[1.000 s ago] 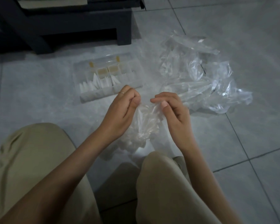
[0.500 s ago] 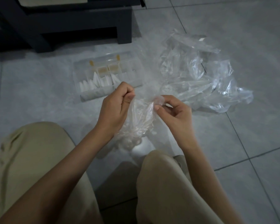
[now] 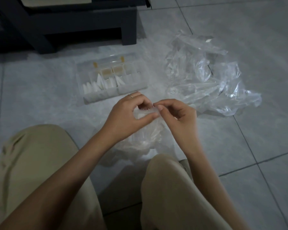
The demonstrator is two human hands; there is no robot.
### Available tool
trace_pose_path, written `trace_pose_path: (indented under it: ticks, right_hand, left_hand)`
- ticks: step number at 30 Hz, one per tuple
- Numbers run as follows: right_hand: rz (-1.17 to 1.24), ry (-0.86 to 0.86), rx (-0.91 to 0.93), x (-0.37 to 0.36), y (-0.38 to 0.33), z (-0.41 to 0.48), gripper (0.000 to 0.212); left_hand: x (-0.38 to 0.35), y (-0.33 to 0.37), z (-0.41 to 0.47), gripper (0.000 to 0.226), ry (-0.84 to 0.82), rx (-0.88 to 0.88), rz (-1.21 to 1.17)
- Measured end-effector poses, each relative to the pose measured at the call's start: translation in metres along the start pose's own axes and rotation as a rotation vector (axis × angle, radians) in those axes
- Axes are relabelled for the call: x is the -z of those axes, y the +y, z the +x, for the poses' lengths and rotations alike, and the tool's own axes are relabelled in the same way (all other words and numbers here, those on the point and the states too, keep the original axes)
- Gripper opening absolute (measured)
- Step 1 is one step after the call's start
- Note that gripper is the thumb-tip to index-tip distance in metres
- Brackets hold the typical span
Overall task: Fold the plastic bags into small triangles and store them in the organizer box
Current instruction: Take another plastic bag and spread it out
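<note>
Head view, near to far. Khaki-trousered knees [image 3: 165,188] frame the bottom edge. Both forearms converge at centre: the left hand [image 3: 128,117] and right hand [image 3: 176,117] meet fingertip to fingertip, each pinching the top edge of a clear plastic bag [image 3: 146,135] that hangs crumpled beneath them. At 11 o'clock of the hands lies the open organizer box [image 3: 113,77] holding white folded triangles [image 3: 100,83]; at 2 o'clock, a loose heap of bags [image 3: 211,83] on the tiled floor [image 3: 256,39].

Glossy clear plastic bags [image 3: 211,80], transparent plastic organizer box [image 3: 113,77], smooth tiled floor [image 3: 239,30].
</note>
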State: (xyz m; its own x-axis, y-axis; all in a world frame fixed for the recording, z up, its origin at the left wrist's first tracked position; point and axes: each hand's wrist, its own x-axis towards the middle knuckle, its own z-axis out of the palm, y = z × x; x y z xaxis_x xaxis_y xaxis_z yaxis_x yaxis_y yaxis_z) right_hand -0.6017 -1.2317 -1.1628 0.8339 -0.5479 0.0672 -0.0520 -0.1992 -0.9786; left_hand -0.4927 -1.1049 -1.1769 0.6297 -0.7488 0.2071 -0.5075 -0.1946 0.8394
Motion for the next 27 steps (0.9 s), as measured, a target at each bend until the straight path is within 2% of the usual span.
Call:
trace_pose_path:
  ticks: [4,10,14,17,23,27]
  right_hand:
    - [0.193,0.061,-0.143,-0.001,-0.005,-0.002,0.016]
    - [0.197,0.284,-0.191,0.003,-0.005,0.002,0.016]
    - [0.166,0.415,-0.237,0.006,0.003,0.003,0.017]
    - [0.175,0.465,-0.282,0.008,0.007,0.003,0.017]
    - [0.178,0.483,-0.258,0.009,0.008,0.003,0.018]
    - [0.186,0.494,-0.256,0.009,0.01,0.003,0.018]
  left_hand:
    - [-0.005,-0.004,0.0,0.011,-0.05,0.003,0.071]
    - [0.001,-0.007,0.001,0.019,-0.097,0.105,0.06]
    - [0.005,-0.005,0.003,0.029,0.003,0.201,-0.135]
    - [0.008,-0.004,0.005,0.027,0.13,0.246,-0.3]
    - [0.011,0.001,0.003,0.013,0.201,0.24,-0.264]
    - [0.014,-0.001,0.005,0.018,0.163,0.254,-0.261]
